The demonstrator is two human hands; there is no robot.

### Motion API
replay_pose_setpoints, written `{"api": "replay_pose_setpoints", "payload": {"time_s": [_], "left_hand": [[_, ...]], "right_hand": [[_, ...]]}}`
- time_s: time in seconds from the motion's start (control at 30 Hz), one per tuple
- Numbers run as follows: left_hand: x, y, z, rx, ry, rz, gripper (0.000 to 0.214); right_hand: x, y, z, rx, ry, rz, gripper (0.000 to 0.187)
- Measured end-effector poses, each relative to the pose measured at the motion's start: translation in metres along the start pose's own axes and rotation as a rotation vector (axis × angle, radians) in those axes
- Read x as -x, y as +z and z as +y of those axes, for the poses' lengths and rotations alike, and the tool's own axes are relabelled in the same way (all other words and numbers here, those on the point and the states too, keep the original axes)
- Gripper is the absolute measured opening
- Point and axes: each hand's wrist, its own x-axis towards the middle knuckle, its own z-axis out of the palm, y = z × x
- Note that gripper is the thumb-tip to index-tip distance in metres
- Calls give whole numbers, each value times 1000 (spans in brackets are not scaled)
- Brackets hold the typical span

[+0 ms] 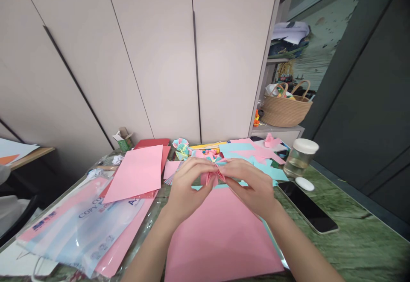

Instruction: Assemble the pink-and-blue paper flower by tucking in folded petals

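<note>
Pleated pink paper: we hold it between both grips' fingertips.
Left grip: nearly closed, pinching its nine o'clock side.
Right grip: likewise, at three o'clock.
Pink sheet: at six o'clock.

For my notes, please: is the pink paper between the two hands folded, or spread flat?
Folded: the pink paper shows narrow pleats, pinched between the left hand and the right hand.

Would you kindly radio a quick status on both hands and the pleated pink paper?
Left hand and right hand: both pinching pleated pink paper. Paper: layered folds, partly hidden. Nearby: pink sheet this side, smartphone and clear jar off right.
</note>
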Motion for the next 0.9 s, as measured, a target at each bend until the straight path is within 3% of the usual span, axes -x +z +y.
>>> {"api": "replay_pose_setpoints", "payload": {"time_s": [0.33,0.6,0.7,0.9], "left_hand": [[-2,2,5,55,-134,-53,18],[0,4,-10,333,-273,4,21],[1,3,-17,429,-277,13,21],[1,6,-24,515,-202,-28,16]], "right_hand": [[-4,2,-7,63,0,5,40],[-3,-6,-3,1,131,44,47],[-5,-12,0,-6,203,-5,42],[-8,-16,-3,15,140,2,27]]}}
